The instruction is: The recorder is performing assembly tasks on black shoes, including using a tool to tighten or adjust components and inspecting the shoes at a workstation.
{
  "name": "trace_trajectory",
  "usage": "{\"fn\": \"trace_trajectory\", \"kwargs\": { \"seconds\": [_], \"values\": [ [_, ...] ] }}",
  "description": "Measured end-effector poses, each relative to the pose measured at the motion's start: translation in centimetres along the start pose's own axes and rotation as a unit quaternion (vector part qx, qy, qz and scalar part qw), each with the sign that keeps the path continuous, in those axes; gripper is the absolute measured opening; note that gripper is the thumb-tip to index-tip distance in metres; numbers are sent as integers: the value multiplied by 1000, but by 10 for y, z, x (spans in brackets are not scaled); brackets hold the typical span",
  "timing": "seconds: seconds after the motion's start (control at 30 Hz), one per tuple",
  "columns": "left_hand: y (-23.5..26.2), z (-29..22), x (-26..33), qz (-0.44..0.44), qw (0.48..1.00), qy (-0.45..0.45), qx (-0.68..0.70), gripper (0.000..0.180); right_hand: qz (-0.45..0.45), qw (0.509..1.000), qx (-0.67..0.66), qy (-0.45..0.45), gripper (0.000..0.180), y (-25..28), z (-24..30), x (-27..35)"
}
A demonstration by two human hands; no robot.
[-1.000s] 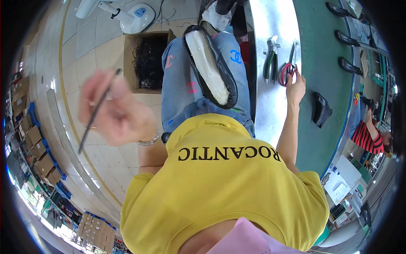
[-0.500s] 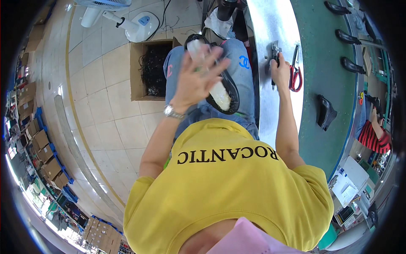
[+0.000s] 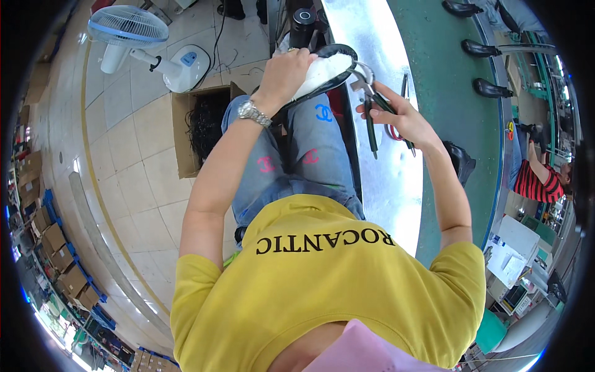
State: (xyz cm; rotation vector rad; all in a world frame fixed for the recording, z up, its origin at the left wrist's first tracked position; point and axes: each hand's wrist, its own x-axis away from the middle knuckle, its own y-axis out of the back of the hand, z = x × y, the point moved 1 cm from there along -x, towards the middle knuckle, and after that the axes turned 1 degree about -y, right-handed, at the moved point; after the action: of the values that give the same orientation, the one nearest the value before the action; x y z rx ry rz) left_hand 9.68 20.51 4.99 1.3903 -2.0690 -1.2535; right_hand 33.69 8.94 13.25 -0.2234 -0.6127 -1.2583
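Above my knees, my left hand [image 3: 286, 77] is closed around the near side of a black shoe [image 3: 343, 51]. Its underside is turned up and shows a white sole area [image 3: 328, 71] ringed by the black upper's edge. My right hand [image 3: 410, 121] is closed on black-handled lasting pliers [image 3: 385, 102]. Their metal jaws are at the shoe's right edge; whether they grip the leather I cannot tell. Red-handled scissors [image 3: 392, 132] lie on the metal bench, partly hidden behind my right hand.
The metal bench [image 3: 393, 186] runs along my right, with a green surface [image 3: 437, 80] beyond it. Several black shoes [image 3: 493, 88] rest there. At my left stand a carton of black scraps [image 3: 186, 155] and a fan [image 3: 128, 28]. A person in red stripes [image 3: 539, 177] is far right.
My left hand, open and blurred over the shoe before, now grips it. The shoe has risen from my lap toward the bench. My right hand has lifted the pliers off the bench to it.
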Motion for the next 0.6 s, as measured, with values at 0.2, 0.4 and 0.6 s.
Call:
{"fn": "trace_trajectory", "kwargs": {
  "seconds": [0.2, 0.4, 0.6],
  "values": [
    [18, -2, -2, 28, 992, 91, 78, 50, 81, 993, 83, 2, 64, -11, 26, -28],
    [-1, -49, 67, -46, 997, -12, -66, 83, 81, 978, 190, 36, 59, -25, 31, -27],
    [-11, -51, 75, -96, 993, -61, -33, 77, -50, 921, 345, 174, 53, -36, 1, -12]
  ]
}}
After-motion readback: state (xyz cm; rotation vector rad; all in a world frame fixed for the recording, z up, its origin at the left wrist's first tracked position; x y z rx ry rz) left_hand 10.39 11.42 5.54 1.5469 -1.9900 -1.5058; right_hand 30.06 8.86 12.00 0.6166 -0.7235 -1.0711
